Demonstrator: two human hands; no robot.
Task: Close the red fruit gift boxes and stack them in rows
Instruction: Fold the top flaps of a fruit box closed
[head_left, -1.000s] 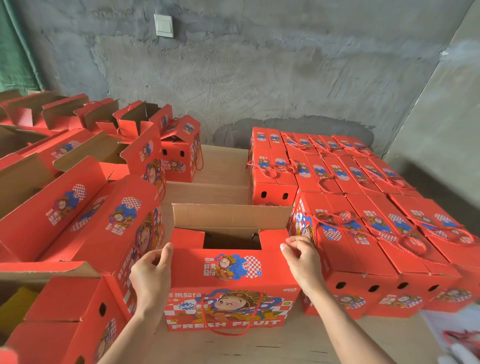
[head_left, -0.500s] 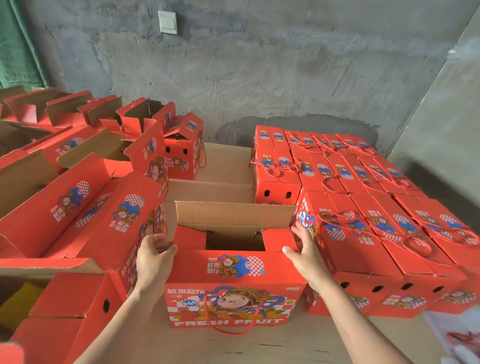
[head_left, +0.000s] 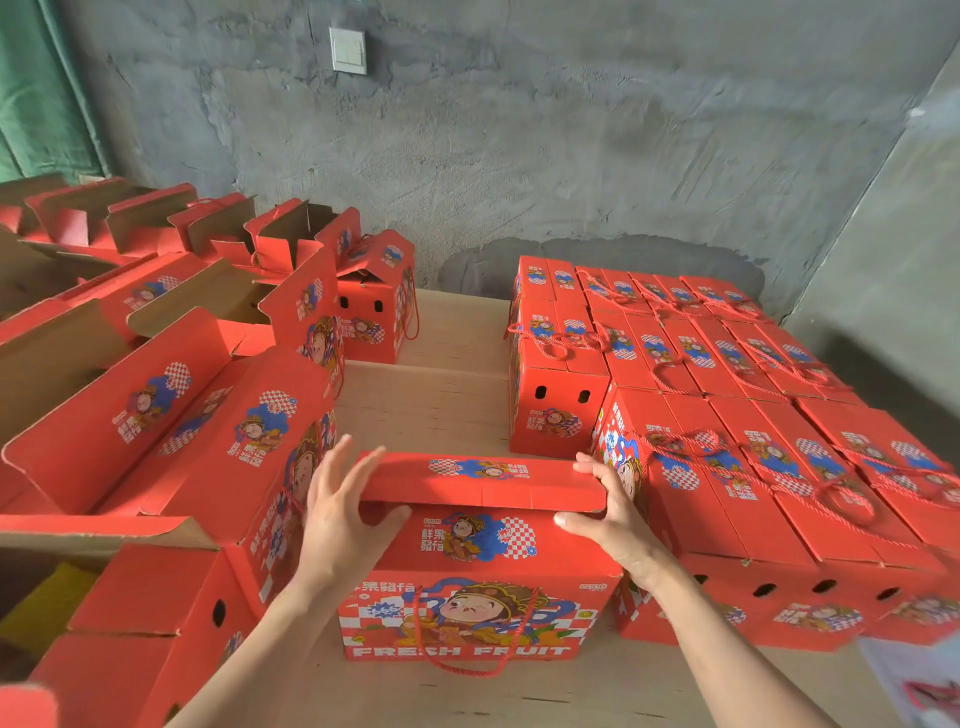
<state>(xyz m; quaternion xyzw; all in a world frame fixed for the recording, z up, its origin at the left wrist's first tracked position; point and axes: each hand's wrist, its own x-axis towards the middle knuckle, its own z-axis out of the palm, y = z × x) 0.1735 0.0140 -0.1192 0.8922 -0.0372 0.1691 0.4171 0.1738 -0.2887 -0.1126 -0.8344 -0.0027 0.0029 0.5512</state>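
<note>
A red fruit gift box (head_left: 475, 587) with a cartoon face and "FRESH FRUIT" print stands on the wooden table in front of me. Its far top flap (head_left: 483, 480) is folded down over the opening. My left hand (head_left: 337, 519) is at the flap's left end, fingers straight above it and thumb under its edge. My right hand (head_left: 610, 514) grips the flap's right end, fingers on top and thumb below. Closed boxes (head_left: 727, 415) stand in rows to the right, touching this box's right side.
Several open red boxes (head_left: 171, 395) with raised flaps crowd the left side, right against the box I handle. One box with a half-raised lid (head_left: 374, 312) stands at the back by the grey wall. A bare strip of wooden table (head_left: 431, 395) runs between both groups.
The far flap, upright with its brown inside showing before, has come down over the opening. Both hands moved from the box's upper corners onto the flap's ends.
</note>
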